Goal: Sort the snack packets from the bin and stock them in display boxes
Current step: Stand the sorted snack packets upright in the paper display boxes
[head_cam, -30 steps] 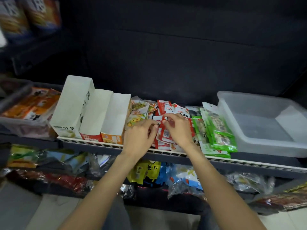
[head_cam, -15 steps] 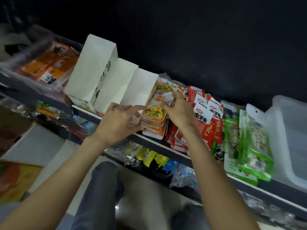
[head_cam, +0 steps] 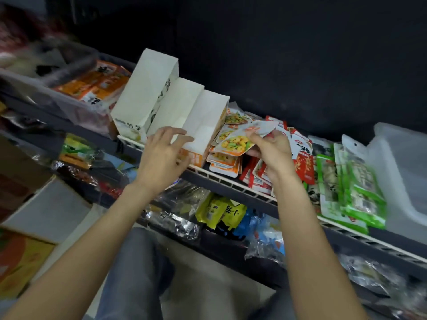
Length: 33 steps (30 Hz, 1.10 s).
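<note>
Three white display boxes stand side by side on the wire shelf. Right of them lie piles of snack packets: orange-and-white ones, red ones and green ones. My right hand is shut on an orange-and-white packet, lifted just above its pile. My left hand hovers with fingers spread in front of the rightmost display box, holding nothing. The clear plastic bin sits at the shelf's right end.
A clear tub of orange packets stands left of the boxes. The lower shelf holds yellow, blue and silver bags. Cardboard boxes sit on the floor at left. My legs are below, between my arms.
My right hand has lifted the top orange-and-white packet off its pile. My left hand has opened and drawn slightly left toward the rightmost box. The view has tilted and moved closer.
</note>
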Each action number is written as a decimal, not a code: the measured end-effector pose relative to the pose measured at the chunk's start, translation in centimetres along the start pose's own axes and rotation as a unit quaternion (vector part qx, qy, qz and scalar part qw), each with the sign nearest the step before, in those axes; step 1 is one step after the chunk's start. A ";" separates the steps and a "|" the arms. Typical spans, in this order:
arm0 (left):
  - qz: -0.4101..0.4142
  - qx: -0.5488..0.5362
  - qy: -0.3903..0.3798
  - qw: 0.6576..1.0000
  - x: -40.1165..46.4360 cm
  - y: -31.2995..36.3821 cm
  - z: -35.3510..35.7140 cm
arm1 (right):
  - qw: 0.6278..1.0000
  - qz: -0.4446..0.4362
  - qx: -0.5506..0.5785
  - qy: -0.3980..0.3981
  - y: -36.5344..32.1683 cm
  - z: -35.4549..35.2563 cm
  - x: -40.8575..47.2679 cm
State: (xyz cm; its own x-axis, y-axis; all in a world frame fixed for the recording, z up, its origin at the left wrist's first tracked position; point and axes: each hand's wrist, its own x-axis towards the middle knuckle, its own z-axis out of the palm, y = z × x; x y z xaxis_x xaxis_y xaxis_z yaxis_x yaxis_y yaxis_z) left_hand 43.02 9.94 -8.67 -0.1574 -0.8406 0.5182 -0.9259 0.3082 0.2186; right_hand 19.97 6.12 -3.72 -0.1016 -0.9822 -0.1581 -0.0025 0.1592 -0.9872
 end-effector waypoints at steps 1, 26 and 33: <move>-0.019 0.005 0.008 1.000 -0.5 -0.4 -0.2 | 1.000 -0.029 0.005 -0.003 -0.2 0.1 -0.6; -0.140 -0.250 -0.021 0.958 -1.0 -2.3 -3.5 | 0.785 -0.325 -0.512 -0.129 2.7 6.1 -2.4; -0.032 -0.259 0.028 0.965 4.1 1.8 -8.1 | 0.885 -0.315 -0.341 -0.032 -0.5 -0.3 -0.3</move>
State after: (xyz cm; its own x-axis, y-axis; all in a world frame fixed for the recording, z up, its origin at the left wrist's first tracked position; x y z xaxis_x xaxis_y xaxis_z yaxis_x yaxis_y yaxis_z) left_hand 43.50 10.65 0.53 -0.0734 -0.8443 0.5308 -0.6348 0.4501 0.6280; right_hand 19.68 6.37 -3.17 0.1900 -0.8973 0.3985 -0.6411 -0.4208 -0.6418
